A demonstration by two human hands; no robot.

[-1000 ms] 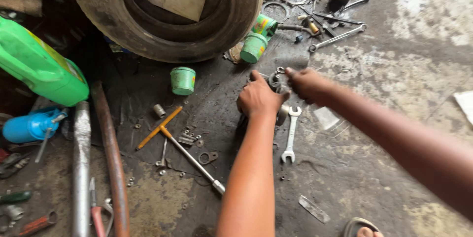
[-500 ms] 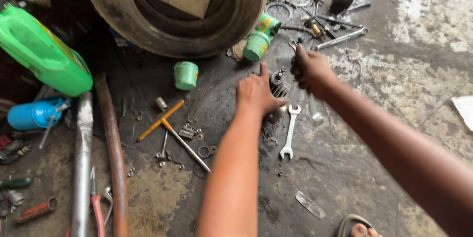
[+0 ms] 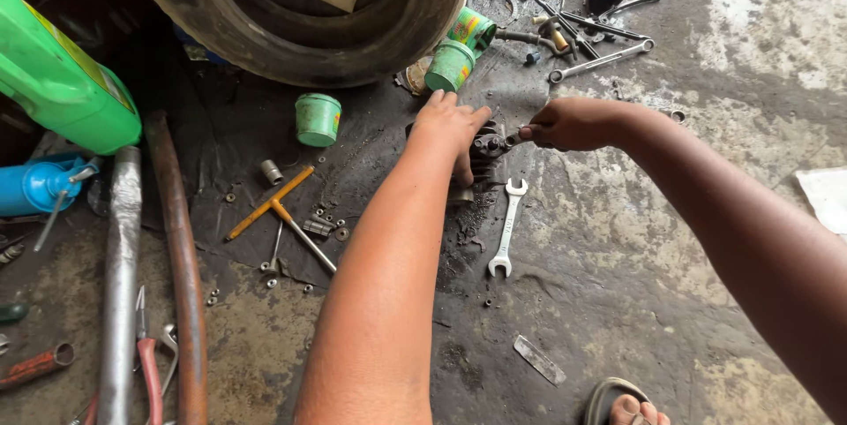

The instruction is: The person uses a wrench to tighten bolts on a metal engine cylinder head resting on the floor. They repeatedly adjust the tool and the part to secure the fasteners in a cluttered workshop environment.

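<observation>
Left hand (image 3: 452,129) presses flat, fingers spread, on the greasy engine part (image 3: 488,144); right hand (image 3: 572,123) pinches its stub at centre frame; an oily slip could knock it onto the spanner (image 3: 506,227).

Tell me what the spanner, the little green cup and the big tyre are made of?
Spanner: looks like steel, bright silvery with dull grime, thin and flat.
Green cup: probably plastic, with an even matt green colour and a smooth rim.
Tyre: looks like rubber, dull grey-black, dusty, with a thick curved wall.
</observation>
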